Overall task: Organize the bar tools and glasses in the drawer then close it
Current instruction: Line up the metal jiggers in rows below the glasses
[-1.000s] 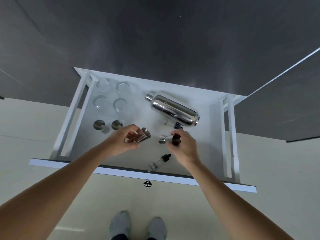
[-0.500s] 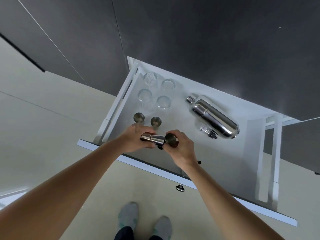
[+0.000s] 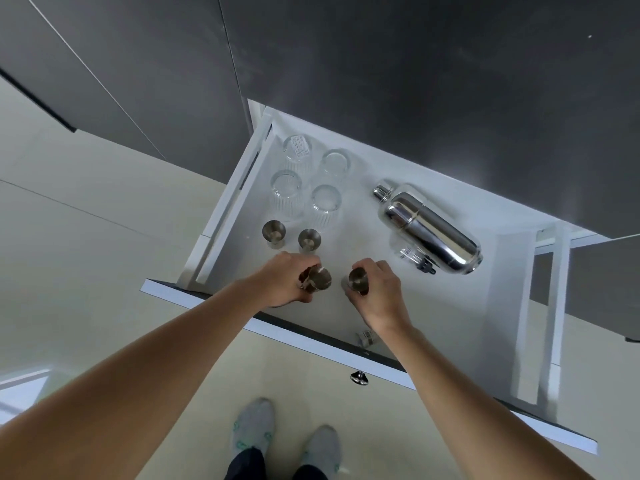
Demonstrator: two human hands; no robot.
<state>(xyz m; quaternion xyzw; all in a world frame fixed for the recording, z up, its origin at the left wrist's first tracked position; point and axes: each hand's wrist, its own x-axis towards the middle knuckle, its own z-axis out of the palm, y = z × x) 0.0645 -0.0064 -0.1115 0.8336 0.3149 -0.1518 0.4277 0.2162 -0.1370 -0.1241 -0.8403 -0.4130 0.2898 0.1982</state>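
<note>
The white drawer [image 3: 460, 320] stands pulled out below me. My left hand [image 3: 284, 284] is shut on a steel jigger [image 3: 318, 278] near the drawer's front. My right hand [image 3: 379, 289] is shut on a second steel jigger [image 3: 358, 280] just to the right of it, both held upright. Two more jiggers [image 3: 273, 232] [image 3: 309, 239] stand behind my hands. Several ribbed glasses [image 3: 325, 199] stand at the back left. A steel cocktail shaker [image 3: 429, 232] lies on its side at the right, with a small dropper bottle [image 3: 414, 258] beside it.
Another small bottle [image 3: 366, 337] lies under my right wrist near the drawer front. A metal knob [image 3: 359, 377] sticks out of the drawer front. Dark cabinet fronts [image 3: 381, 57] rise behind. My socked feet [image 3: 287, 441] stand on the pale floor.
My hands have drawn apart, each with one jigger turned from lying to upright. The view has shifted left, so the drawer sits further right.
</note>
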